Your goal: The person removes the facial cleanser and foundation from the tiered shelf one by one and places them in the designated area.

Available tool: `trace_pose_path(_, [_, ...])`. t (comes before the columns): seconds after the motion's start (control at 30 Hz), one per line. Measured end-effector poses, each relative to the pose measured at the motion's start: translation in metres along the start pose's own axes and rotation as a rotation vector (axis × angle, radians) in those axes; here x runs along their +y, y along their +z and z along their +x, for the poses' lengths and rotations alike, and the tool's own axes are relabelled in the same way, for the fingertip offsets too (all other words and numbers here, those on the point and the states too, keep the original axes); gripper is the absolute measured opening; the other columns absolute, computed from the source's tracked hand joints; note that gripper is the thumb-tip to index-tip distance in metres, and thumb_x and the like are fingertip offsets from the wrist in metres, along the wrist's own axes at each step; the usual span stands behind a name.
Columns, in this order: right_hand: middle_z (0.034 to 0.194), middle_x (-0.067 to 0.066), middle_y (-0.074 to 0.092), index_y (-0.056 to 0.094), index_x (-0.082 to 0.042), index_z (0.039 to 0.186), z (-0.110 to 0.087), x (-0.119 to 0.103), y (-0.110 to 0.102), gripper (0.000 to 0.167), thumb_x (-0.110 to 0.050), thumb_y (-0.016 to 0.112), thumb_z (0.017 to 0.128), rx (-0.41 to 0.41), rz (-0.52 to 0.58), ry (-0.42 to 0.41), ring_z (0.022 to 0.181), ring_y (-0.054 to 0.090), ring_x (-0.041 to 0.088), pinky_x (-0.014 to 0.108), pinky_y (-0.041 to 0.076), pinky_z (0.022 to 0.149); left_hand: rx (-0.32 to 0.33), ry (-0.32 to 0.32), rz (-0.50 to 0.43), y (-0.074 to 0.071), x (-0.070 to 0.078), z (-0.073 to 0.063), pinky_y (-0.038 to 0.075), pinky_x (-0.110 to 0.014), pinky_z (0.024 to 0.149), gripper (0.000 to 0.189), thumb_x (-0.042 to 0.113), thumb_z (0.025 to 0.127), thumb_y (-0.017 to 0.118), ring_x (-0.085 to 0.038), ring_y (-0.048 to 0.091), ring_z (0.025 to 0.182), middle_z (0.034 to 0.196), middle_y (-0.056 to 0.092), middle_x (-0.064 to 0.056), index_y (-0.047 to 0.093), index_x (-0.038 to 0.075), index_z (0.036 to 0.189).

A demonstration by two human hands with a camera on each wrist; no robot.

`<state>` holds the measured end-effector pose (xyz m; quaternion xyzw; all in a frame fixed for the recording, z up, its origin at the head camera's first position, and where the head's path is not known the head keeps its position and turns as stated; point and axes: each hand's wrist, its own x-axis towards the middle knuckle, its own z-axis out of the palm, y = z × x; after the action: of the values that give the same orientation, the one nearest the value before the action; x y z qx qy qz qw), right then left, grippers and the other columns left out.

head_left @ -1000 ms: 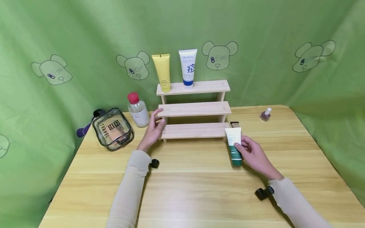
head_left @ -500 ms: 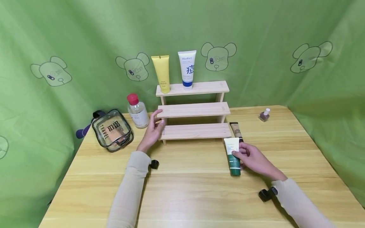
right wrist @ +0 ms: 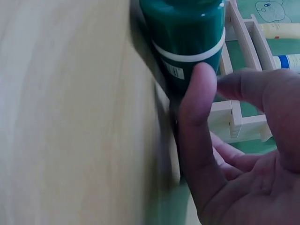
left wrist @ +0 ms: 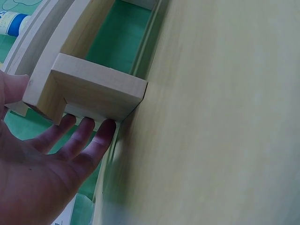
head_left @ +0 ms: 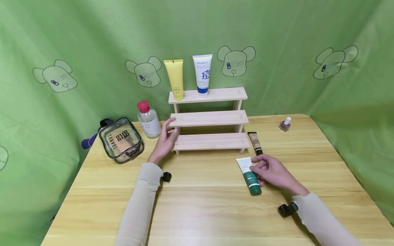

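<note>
My right hand pinches a white-and-green squeeze tube between thumb and fingers, low over the wooden table. The tube's green cap end points toward me; in the right wrist view, the thumb lies against its green part. My left hand holds the left end of a three-step wooden display shelf. In the left wrist view, several fingertips touch the shelf's end piece. A yellow tube and a white-and-blue tube stand upright on the top step.
Just beyond my right hand lies a small beige tube with black ends. A nail polish bottle stands farther right. Left of the shelf are a red-capped bottle and a clear travel pouch. A green curtain hangs behind the table.
My right hand has drawn the white-and-green tube toward me, away from the shelf, and its white end has swung left. The beige tube is now uncovered. My left hand stays put.
</note>
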<state>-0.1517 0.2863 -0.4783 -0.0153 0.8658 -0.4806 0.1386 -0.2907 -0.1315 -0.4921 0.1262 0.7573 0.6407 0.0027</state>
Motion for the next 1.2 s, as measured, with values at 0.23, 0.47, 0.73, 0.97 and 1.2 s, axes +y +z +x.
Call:
trace_pose_path(0.23, [0.097,0.012,0.070,0.049,0.006,0.144,-0.002,-0.010,0.008,0.068,-0.028,0.085,0.097,0.052,-0.158,-0.071,0.069,0.067,0.018,0.029,0.060,0.060,0.001,0.000,-0.008,0.000,-0.001,-0.001,0.049,-0.057,0.116,0.056,0.014,0.116,0.049,-0.053,0.057,0.137,0.155,0.048,-0.029,0.034,0.034,0.165])
trace_pose_path(0.47, [0.091,0.008,0.066,0.051,0.006,0.140,-0.002,-0.019,0.015,0.077,-0.029,0.094,0.087,0.106,-0.307,-0.111,0.077,0.059,0.017,0.023,0.048,0.064,0.002,-0.005,0.003,-0.001,0.000,0.000,0.047,-0.060,0.119,0.055,0.017,0.116,0.050,-0.049,0.057,0.139,0.157,0.046,-0.026,0.035,0.035,0.165])
trace_pose_path(0.73, [0.091,0.010,0.065,0.055,0.009,0.138,0.005,-0.022,0.014,0.075,-0.029,0.094,0.087,0.133,-0.353,-0.087,0.078,0.058,0.018,0.024,0.046,0.064,0.015,0.011,-0.001,0.001,-0.001,0.002,0.044,-0.059,0.123,0.054,0.014,0.115,0.051,-0.044,0.052,0.145,0.163,0.042,-0.022,0.036,0.030,0.165])
trace_pose_path(0.97, [0.092,0.011,0.065,0.054,0.009,0.139,0.011,-0.021,0.011,0.074,-0.028,0.093,0.088,0.141,-0.352,-0.099,0.075,0.058,0.018,0.024,0.045,0.061,0.017,0.022,0.005,0.001,0.000,0.002,0.043,-0.058,0.124,0.055,0.013,0.115,0.051,-0.039,0.049,0.147,0.167,0.039,-0.017,0.037,0.029,0.165])
trace_pose_path(1.2, [0.094,0.011,0.065,0.055,0.007,0.139,0.010,-0.023,0.012,0.067,-0.029,0.088,0.093,0.142,-0.350,-0.078,0.079,0.058,0.019,0.026,0.047,0.065,0.002,0.003,0.002,-0.001,0.000,0.002,0.044,-0.060,0.123,0.056,0.014,0.115,0.051,-0.042,0.051,0.146,0.166,0.040,-0.020,0.036,0.032,0.165])
